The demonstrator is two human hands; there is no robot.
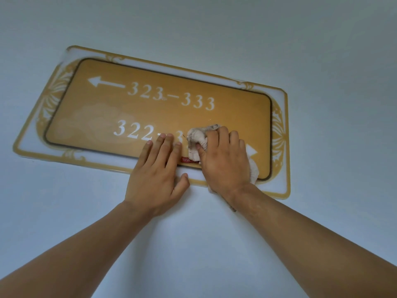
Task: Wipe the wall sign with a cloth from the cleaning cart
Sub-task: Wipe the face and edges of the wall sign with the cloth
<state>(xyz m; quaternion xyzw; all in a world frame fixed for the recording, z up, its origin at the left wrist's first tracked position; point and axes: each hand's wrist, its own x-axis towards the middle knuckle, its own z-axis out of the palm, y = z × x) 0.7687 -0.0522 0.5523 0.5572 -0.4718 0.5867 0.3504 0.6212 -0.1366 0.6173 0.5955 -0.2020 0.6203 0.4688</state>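
Observation:
A gold wall sign with a clear ornate border hangs on the pale wall, showing a left arrow, "323-333" and a lower line starting "322". My right hand presses a crumpled beige cloth against the sign's lower right part, covering the end of the lower numbers. A bit of the cloth also shows under the wrist. My left hand lies flat, fingers spread, on the sign's lower edge just left of the cloth. A small red strip peeks out between the two hands.
The plain pale wall surrounds the sign on all sides. The cleaning cart is out of view. Both forearms reach up from the bottom of the frame.

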